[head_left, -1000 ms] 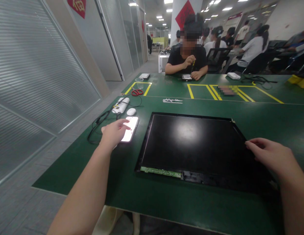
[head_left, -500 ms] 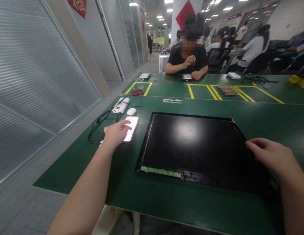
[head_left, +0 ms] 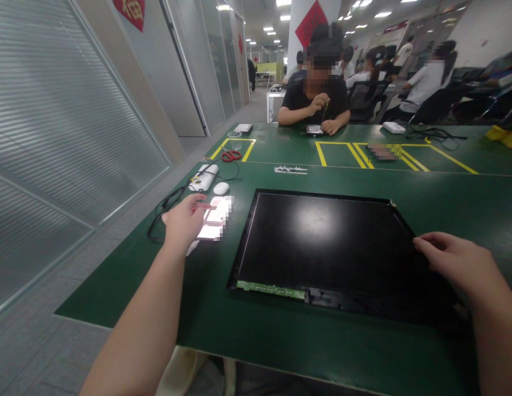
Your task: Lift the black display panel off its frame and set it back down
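Observation:
My left hand (head_left: 185, 224) is at the left edge of a smartphone (head_left: 213, 221) with a lit screen. Its fingers stretch toward the display, and I cannot tell if a fingertip touches it. Lying flat in front of me is a large black display panel (head_left: 321, 242). A green circuit strip (head_left: 271, 290) runs along part of its near edge. On the panel's right edge, my right hand (head_left: 457, 258) rests with thumb and forefinger pinched together; the other fingers curl behind.
Beyond the phone are a white earbud case (head_left: 221, 188), a white power bank-like box (head_left: 203, 177), black cables (head_left: 165, 204) and red-handled scissors (head_left: 231, 156). Small white strips (head_left: 291, 170) lie past the panel. Across the green table (head_left: 247, 330), a person (head_left: 315, 99) handles a small device.
My left hand has drawn back leftward from the phone, uncovering more of its screen. My right hand and the panel stay in place.

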Motion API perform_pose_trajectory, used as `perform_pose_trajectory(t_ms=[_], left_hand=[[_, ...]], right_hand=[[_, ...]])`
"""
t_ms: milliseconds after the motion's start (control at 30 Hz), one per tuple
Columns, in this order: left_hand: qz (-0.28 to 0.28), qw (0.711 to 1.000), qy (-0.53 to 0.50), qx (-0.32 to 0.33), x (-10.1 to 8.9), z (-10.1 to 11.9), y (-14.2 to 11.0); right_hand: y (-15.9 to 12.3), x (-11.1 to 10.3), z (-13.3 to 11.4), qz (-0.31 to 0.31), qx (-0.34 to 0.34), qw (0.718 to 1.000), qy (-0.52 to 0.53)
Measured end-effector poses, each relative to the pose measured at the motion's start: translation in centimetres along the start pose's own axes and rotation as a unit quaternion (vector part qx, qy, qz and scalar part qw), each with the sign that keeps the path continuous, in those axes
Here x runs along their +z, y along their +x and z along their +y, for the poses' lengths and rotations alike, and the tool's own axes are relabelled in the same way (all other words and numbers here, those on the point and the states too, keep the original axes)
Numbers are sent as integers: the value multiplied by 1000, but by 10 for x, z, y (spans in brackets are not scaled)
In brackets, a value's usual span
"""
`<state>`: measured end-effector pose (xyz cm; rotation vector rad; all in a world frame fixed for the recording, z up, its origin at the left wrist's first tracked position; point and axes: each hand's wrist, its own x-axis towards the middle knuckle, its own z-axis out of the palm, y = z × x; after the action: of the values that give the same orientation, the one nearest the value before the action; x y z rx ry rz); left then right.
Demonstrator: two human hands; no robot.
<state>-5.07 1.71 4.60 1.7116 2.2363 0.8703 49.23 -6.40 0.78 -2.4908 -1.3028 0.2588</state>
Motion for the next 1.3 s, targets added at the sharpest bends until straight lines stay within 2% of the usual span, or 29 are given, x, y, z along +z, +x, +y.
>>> perform_pose_trajectory(t_ms=[433,667,800,1300], left_hand=[[-19,999,20,32,4,4,-1],[-86,987,29,132,28,5,4],[-103,980,45,163,41,3,10],[-122,977,56,165,46,4,11]], right_hand=[[0,2,1,4,0,1000,0],[-3,1,-2,-2,1,1000,-1],[-6,-1,-5,3,-6,1000,3],[-8,-2,-6,-15,20,1000,6]])
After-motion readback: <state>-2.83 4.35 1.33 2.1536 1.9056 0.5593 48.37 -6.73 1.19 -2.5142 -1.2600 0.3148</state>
